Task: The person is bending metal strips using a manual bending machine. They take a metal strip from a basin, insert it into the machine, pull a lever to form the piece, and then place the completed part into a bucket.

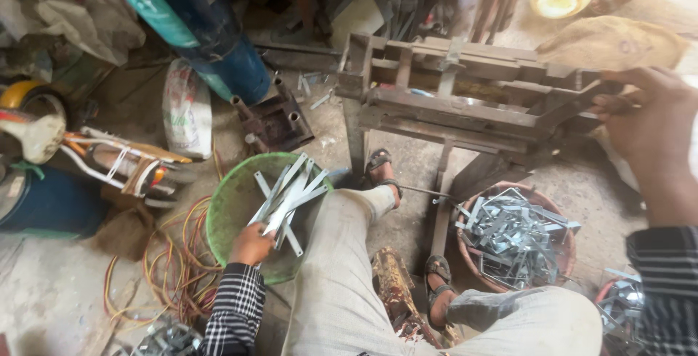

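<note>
Fingers (256, 234) of my left hand (251, 245) are curled closed around the near ends of a bundle of flat metal strips (287, 196), which fan out up and to the right over the green basin (233, 203) on the floor. I see the strips' far ends reaching past the basin's right rim, just beside my left knee. My right hand (651, 134) is at the far right, wrapped shut on the dark lever handle (614, 103) of the steel press frame (451, 101) that stands in front of me; the fingertips fold over the handle's end.

Between my sandalled feet, the frame's legs come down to the concrete floor. Right of them sits a reddish-brown basin (560, 254) heaped with bent metal pieces (509, 236), near my right knee and below the lever. More bent pieces lie at the near right edge, partly hidden by my striped sleeve.

On the left, coiled orange and yellow cables (174, 261) lie against the green basin. Farther off I see a blue gas cylinder (200, 25) leaning across the top, a white sack (185, 109) beside it, and a small dark metal block (276, 120) between the cylinder and the frame.
</note>
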